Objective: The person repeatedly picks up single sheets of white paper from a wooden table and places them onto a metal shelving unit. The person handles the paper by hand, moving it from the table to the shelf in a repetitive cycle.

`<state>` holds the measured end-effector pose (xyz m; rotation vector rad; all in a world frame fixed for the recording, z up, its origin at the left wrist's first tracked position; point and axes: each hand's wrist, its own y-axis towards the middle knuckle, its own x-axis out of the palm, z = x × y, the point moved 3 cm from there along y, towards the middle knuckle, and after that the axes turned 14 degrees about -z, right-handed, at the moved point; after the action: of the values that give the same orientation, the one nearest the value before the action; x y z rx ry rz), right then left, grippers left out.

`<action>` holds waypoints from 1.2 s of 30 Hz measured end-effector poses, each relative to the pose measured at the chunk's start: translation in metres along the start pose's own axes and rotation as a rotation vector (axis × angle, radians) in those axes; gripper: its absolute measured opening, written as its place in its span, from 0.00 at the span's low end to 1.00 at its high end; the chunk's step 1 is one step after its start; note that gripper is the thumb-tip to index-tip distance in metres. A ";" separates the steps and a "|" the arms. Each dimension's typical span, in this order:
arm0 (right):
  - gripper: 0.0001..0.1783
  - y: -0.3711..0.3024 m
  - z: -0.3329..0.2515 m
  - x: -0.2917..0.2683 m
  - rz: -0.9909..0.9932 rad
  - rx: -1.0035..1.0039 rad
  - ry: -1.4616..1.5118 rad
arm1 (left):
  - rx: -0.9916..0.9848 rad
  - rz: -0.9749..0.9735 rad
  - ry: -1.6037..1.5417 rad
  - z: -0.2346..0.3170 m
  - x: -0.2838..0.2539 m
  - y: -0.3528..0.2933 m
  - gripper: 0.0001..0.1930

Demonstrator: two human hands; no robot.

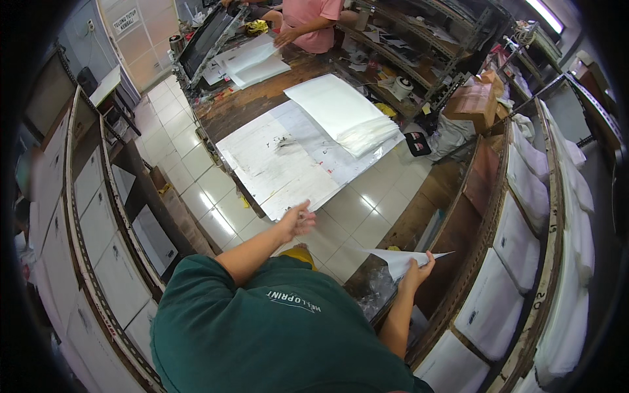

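My right hand (pixel 415 270) grips a thin white sheet (pixel 392 260) by its edge, low on the right beside the racks. The sheet tilts, and its outline looks foreshortened. My left hand (pixel 296 222) is stretched forward with nothing in it, its fingers apart. It is near the front corner of a stained white board (pixel 278 173) on the worktable; whether it touches the board I cannot tell. Farther back on that board lies a thick stack of white sheets (pixel 341 108), its near edges fanned out.
Racks on the right (pixel 488 239) and left (pixel 85 213) hold several rows of white printed sheets. Across the wooden table (pixel 226 108), a person in a pink shirt (pixel 313 23) handles loose white sheets (pixel 252 62) beside a dark hinged frame (pixel 213 42). Cardboard boxes (pixel 473 103) stand at the right.
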<state>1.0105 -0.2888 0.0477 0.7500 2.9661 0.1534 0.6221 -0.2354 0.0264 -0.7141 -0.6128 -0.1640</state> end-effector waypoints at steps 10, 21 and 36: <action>0.21 0.036 -0.025 -0.037 -0.149 0.076 -0.343 | 0.725 1.018 1.182 0.176 -0.094 0.073 0.25; 0.23 0.066 -0.131 -0.015 -0.339 0.142 -0.715 | 0.183 0.895 1.915 0.271 -0.282 0.225 0.26; 0.32 0.091 -0.468 -0.047 -0.212 -0.040 -1.190 | -0.070 0.876 2.046 0.322 -0.250 0.231 0.18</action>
<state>1.0479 -0.2676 0.5252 0.3090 1.8622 -0.1895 0.3465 0.1334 -0.0586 -0.4897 1.6453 -0.0292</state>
